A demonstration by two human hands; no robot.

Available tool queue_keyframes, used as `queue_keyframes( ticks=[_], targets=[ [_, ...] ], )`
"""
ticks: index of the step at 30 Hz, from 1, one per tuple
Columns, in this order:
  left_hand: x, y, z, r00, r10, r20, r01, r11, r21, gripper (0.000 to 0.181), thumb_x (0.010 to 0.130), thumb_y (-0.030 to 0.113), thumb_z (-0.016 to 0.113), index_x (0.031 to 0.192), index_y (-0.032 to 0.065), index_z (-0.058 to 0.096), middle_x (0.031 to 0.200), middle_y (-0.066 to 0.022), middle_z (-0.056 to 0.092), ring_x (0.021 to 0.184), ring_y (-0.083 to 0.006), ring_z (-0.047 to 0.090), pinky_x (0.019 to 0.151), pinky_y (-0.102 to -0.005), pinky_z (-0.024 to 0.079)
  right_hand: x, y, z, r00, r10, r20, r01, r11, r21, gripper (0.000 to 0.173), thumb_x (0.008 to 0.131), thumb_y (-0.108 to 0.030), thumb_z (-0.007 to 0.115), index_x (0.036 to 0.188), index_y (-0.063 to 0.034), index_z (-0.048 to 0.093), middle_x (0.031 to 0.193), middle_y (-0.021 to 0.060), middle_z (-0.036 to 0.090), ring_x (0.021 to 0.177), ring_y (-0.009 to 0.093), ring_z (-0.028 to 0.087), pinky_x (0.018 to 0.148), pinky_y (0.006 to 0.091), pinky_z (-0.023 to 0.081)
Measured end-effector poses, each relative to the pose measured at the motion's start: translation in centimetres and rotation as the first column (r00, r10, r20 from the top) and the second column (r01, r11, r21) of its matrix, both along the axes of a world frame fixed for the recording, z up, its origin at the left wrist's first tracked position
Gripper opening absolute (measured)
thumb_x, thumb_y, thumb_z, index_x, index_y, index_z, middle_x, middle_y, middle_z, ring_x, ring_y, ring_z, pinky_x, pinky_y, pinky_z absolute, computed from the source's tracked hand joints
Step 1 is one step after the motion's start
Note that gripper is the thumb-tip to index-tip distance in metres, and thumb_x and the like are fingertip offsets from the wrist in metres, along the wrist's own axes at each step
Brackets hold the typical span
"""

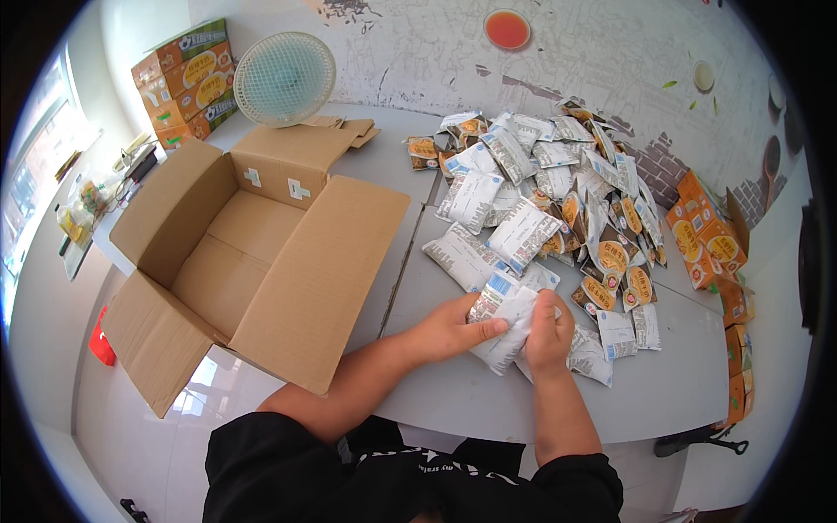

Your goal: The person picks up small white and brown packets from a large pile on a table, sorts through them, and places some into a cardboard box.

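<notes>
Between my two hands is a white printed drink pouch (507, 320), with a blue panel at its top end. My left hand (458, 327) grips its left side, the thumb lying across the front. My right hand (549, 327) presses on the right side, its fingers partly hidden behind the pouch. Beyond my hands spreads a heap of similar pouches (523, 157), some white side up, others brown and orange side up. To the left, a large cardboard box (222, 261) stands with its flaps spread and its bare inner floor showing.
Behind the box a round fan (285, 78) stands near flattened cardboard (356, 127). Orange cartons (189, 82) are stacked at the back left. More orange cartons (709, 238) line the right side of the grey table (680, 379). A mural covers the wall (418, 59).
</notes>
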State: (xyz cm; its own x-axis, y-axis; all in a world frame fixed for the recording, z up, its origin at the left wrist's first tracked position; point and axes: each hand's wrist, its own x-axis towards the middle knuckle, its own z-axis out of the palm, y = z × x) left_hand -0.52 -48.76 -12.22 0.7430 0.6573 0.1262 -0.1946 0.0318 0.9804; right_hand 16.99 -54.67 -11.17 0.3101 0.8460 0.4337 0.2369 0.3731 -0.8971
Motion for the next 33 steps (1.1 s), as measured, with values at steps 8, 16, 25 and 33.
queue_keyframes(
  ticks=[8, 16, 25, 33],
  targets=[
    [-0.6, 0.3, 0.4, 0.962, 0.208, 0.177, -0.182, 0.971, -0.153, 0.046, 0.100, 0.036, 0.051, 0.129, 0.0006, 0.049, 0.120, -0.0068, 0.058, 0.110, -0.0132, 0.052, 0.094, -0.0305, 0.043, -1.2, 0.4, 1.8, 0.993, 0.118, -0.001, -0.115, 0.963, -0.244, 0.031, 0.087, -0.030, 0.070, 0.092, -0.0005, 0.061, 0.077, 0.0005, 0.060, 0.065, 0.006, 0.051, 0.058, 0.0226, 0.043],
    [-0.9, 0.3, -0.4, 0.956, 0.258, 0.139, -0.280, 0.946, 0.164, 0.041, 0.101, 0.034, 0.050, 0.124, 0.0004, 0.052, 0.113, -0.0033, 0.058, 0.102, -0.0111, 0.051, 0.089, -0.0285, 0.044, -1.6, 0.1, 2.8, 0.970, 0.188, 0.156, -0.116, 0.916, -0.383, 0.042, 0.081, -0.033, 0.075, 0.104, 0.0004, 0.065, 0.084, 0.0062, 0.067, 0.070, 0.012, 0.059, 0.064, 0.0287, 0.047],
    [-1.6, 0.7, 0.3, 0.971, 0.198, 0.132, -0.228, 0.932, 0.282, 0.040, 0.101, 0.029, 0.050, 0.127, -0.0016, 0.050, 0.117, -0.0058, 0.058, 0.107, -0.0128, 0.052, 0.094, -0.0295, 0.042, -1.9, 0.1, 2.2, 0.939, 0.264, 0.222, -0.221, 0.955, -0.200, 0.037, 0.084, -0.028, 0.072, 0.112, -0.0055, 0.066, 0.099, 0.0105, 0.070, 0.093, 0.023, 0.067, 0.082, 0.0348, 0.051],
    [-1.1, 0.2, 0.9, 0.913, 0.292, 0.283, -0.237, 0.948, -0.213, 0.047, 0.098, 0.033, 0.054, 0.130, -0.0011, 0.047, 0.117, -0.0080, 0.057, 0.107, -0.0136, 0.052, 0.093, -0.0292, 0.042, -2.8, -0.4, 2.3, 0.937, 0.233, 0.259, -0.174, 0.957, -0.233, 0.036, 0.085, -0.027, 0.070, 0.114, -0.0052, 0.065, 0.101, 0.0127, 0.070, 0.094, 0.026, 0.067, 0.082, 0.0349, 0.051]
  ],
)
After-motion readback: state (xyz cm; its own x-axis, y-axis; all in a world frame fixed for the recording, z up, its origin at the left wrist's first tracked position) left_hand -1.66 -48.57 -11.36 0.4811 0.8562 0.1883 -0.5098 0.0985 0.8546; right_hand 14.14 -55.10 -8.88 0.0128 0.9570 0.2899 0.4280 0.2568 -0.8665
